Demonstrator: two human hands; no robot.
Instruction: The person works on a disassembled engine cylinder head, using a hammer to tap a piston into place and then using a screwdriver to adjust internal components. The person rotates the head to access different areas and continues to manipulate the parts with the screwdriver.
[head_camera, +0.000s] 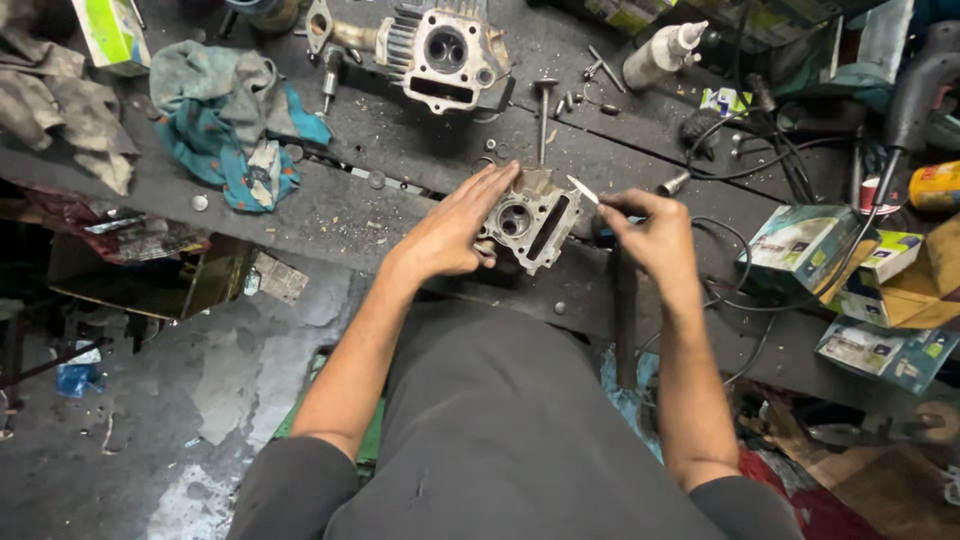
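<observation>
Two hands worked one engine head (530, 218) at the bench (330, 205) edge: left hand (455, 232) fingers flat against it, steadying; right hand (648, 232) fingers pinched a small blade (583, 190) beside it.

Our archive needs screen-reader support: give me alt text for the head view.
A person's left hand steadies a small metal cylinder head on a dark, cluttered workbench while the right hand holds a thin blade at its edge. A larger cylinder head and rags lie beyond.

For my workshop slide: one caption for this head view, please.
Left hand steadies a small cylinder head on the bench while right hand holds a thin blade to it.
</observation>
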